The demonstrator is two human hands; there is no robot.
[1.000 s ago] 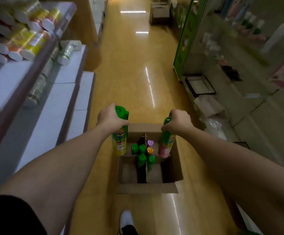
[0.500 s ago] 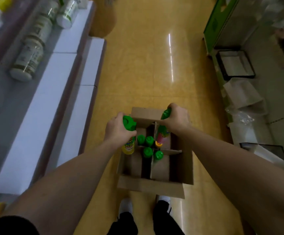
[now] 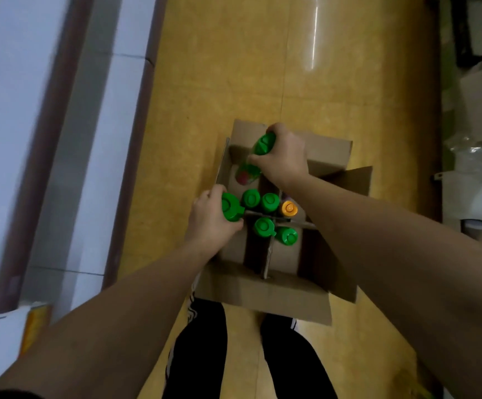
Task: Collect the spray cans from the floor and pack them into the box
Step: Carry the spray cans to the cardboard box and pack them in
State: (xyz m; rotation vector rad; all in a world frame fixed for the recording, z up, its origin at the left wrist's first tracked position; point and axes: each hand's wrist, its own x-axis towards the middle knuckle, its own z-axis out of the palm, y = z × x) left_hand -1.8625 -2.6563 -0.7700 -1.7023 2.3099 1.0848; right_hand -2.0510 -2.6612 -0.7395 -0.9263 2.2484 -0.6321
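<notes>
Head view, looking straight down. A cardboard box (image 3: 263,295) stands open on the yellow floor (image 3: 234,67), its flaps folded outward. Cardboard dividers (image 3: 268,256) split it into compartments.

The hands are apart, each clamped on its own spray can. The left hand (image 3: 209,223) wraps its fingers round the neck of a green-capped can (image 3: 230,207), held nearly upright at the box's left wall, beside the middle row. Whether its base has reached the bottom of the box cannot be told. The right hand (image 3: 284,156) reaches across the box and grips a tilted can (image 3: 263,144) just below its green cap. The cap leans toward the far flap, while the lower body, with a blurred pink and green label, points down into the far left compartment.

Four packed cans (image 3: 270,202) with green caps stand upright in the middle of the box, two on either side of a cross divider. An orange-capped can (image 3: 289,208) stands just to their right, partly under the right forearm. The compartments nearest the person show only bare cardboard.

The person's legs, in black trousers (image 3: 196,355), stand just behind the near flap. White shelf units (image 3: 75,139) with dark edging run along the left. Clear plastic wrapping (image 3: 476,156) and pale, blurred goods lie at the right edge.
</notes>
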